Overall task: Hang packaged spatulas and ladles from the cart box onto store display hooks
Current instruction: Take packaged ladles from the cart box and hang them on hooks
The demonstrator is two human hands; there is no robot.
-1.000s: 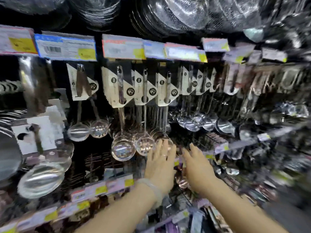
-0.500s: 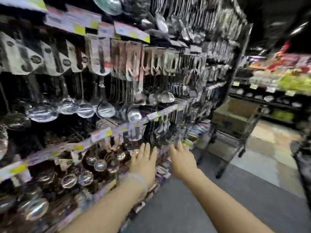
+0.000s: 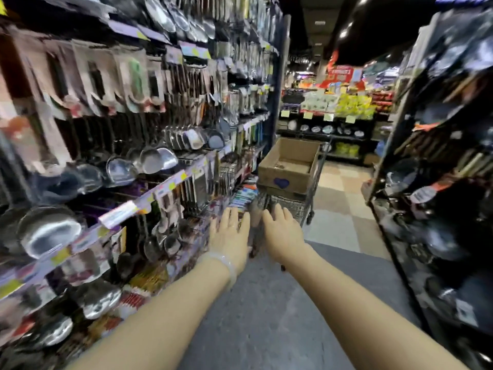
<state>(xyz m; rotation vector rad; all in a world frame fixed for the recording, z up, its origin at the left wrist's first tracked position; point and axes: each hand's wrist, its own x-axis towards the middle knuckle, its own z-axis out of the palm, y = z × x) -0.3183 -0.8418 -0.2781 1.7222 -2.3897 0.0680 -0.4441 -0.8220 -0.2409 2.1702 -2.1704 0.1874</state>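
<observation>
Cart box [image 3: 289, 166] (cardboard), grey aisle floor [image 3: 266, 303], utensil racks [image 3: 120, 129]

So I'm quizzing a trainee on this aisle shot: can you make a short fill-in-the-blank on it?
1. The cardboard box sits on a wire ____.
2. The left hand and the right hand both hold ____.
3. The hanging ladles are on the person's ____ side.

Missing words: cart; nothing; left
</observation>
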